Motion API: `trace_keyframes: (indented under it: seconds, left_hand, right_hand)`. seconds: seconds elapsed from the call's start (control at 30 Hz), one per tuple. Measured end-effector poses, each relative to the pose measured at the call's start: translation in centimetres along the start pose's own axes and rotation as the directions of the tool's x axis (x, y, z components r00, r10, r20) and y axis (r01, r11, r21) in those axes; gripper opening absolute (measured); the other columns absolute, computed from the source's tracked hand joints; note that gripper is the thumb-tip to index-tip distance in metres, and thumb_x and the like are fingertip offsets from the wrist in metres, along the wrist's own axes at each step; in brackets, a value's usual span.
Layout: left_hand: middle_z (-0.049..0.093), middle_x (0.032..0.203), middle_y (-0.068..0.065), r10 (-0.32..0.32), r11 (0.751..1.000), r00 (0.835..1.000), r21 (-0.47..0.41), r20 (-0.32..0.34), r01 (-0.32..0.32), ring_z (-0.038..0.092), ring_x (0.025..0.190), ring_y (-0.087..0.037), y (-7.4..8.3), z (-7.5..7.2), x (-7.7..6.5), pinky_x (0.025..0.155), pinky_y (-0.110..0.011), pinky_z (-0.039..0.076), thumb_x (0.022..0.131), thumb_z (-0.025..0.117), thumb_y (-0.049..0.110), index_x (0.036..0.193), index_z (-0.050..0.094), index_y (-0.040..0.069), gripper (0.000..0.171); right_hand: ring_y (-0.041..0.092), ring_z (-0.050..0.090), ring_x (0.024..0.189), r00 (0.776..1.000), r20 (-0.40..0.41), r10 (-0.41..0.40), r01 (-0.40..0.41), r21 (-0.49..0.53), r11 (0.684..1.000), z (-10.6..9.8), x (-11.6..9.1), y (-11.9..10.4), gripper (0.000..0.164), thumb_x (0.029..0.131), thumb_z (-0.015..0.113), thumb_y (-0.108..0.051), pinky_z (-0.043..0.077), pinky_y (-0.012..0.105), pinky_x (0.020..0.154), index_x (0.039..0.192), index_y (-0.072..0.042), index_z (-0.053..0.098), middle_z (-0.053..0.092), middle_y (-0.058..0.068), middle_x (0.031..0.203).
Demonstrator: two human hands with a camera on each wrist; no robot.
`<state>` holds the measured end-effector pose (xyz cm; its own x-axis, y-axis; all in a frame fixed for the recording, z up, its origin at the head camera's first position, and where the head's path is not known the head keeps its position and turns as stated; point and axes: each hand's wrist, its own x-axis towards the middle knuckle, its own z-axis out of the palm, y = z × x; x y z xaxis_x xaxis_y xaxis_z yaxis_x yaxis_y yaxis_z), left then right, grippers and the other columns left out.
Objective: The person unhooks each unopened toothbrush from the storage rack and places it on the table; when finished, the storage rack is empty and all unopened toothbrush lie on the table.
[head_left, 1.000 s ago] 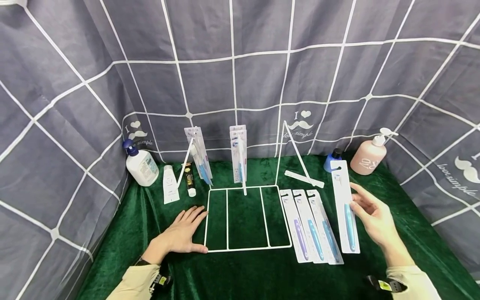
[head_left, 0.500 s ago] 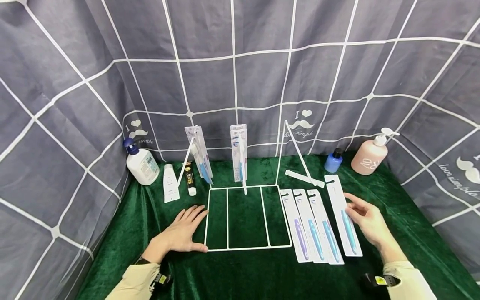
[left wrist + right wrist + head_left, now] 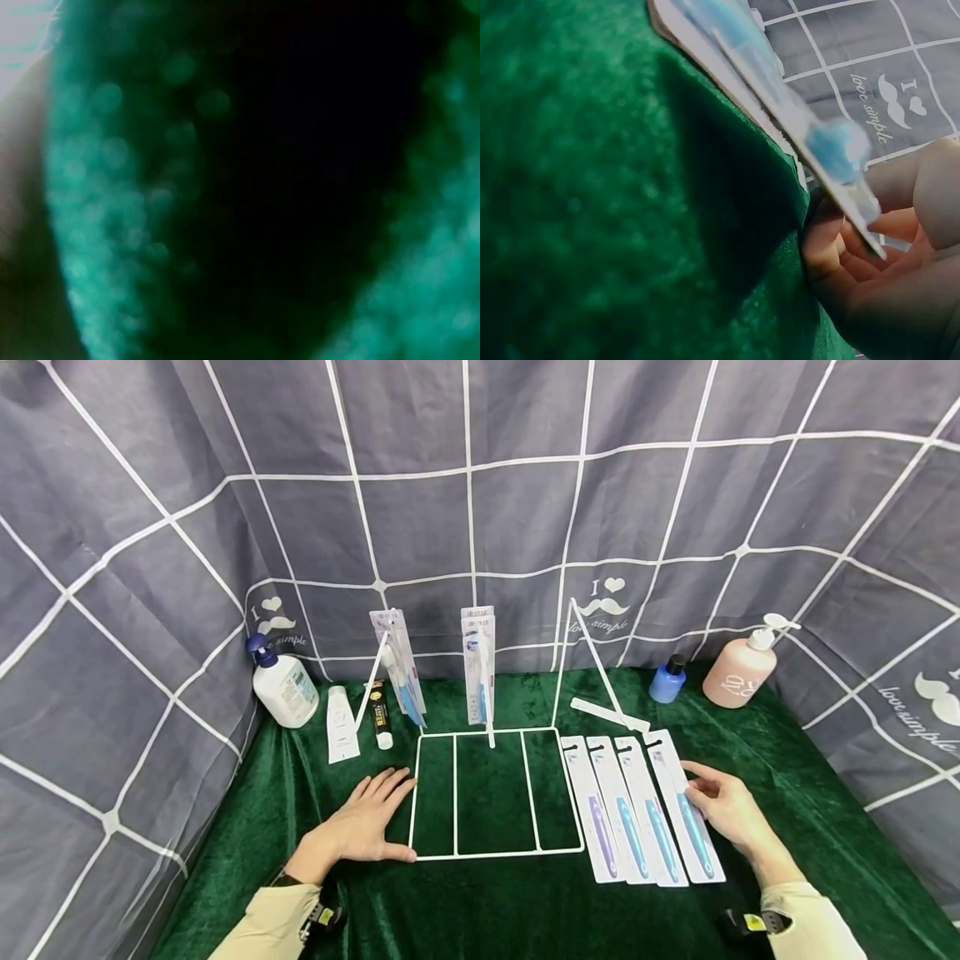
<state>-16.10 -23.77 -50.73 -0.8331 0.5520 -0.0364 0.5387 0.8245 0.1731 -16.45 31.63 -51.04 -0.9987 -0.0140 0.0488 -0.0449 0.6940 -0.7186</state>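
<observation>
My right hand (image 3: 726, 807) pinches the right edge of a packaged toothbrush (image 3: 693, 835) with a blue handle. In the right wrist view the thumb and fingers of the right hand (image 3: 885, 255) hold the edge of the toothbrush pack (image 3: 780, 97), partly raised off the cloth. Just left of it lie two packs with blue toothbrushes (image 3: 662, 842) and one with a purple toothbrush (image 3: 602, 839), side by side. My left hand (image 3: 358, 822) rests with fingers spread on the cloth, touching the left side of a white wire rack (image 3: 454, 802). The left wrist view is dark and blurred.
Packaged toothbrushes hang at the rack's left hook (image 3: 400, 652) and middle hook (image 3: 472, 677). Behind stand a white pump bottle (image 3: 285, 693), blue bottle (image 3: 667, 681) and pink pump bottle (image 3: 738, 672). A white tube (image 3: 342, 727) and black tube (image 3: 380, 718) lie left.
My right hand has lowered the toothbrush pack toward me and to the left, beside the row of packs. The left hand has stayed in place.
</observation>
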Motion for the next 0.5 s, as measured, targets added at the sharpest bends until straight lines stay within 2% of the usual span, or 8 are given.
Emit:
trace_keyframes:
  seconds: [0.13,0.3,0.5]
  left_hand:
    - [0.025,0.148,-0.008,0.002,1.0,1.0,0.003,-0.004,-0.002,0.022,0.135,-0.031,-0.05,0.04,0.07,0.103,-0.057,0.021,0.06,0.054,0.081,0.143,0.028,0.016,0.109]
    - [0.025,0.148,-0.008,0.003,1.0,1.0,-0.002,-0.012,-0.003,0.022,0.135,-0.031,-0.05,0.08,0.07,0.103,-0.057,0.021,0.06,0.054,0.081,0.143,0.028,0.015,0.109]
    - [0.026,0.148,-0.008,0.001,1.0,1.0,-0.006,-0.01,-0.001,0.023,0.135,-0.031,0.04,0.05,0.01,0.103,-0.057,0.021,0.06,0.055,0.081,0.143,0.029,0.016,0.109]
  right_hand:
    - [0.003,0.054,0.067,1.0,0.004,0.004,-0.003,-0.091,0.996,-0.08,0.2,-0.14,0.038,0.087,0.056,-0.01,0.042,0.021,0.056,0.126,-0.008,0.054,0.064,0.011,0.09]
    - [0.011,0.056,0.07,1.0,0.016,0.003,0.0,-0.172,0.985,-0.06,0.34,-0.52,0.04,0.086,0.054,-0.01,0.042,0.025,0.06,0.125,-0.006,0.053,0.065,0.011,0.09]
    - [0.016,0.054,0.067,1.0,0.015,0.012,-0.007,-0.298,0.954,0.12,0.19,-0.95,0.037,0.084,0.054,-0.011,0.04,0.032,0.06,0.121,-0.003,0.056,0.066,0.009,0.083]
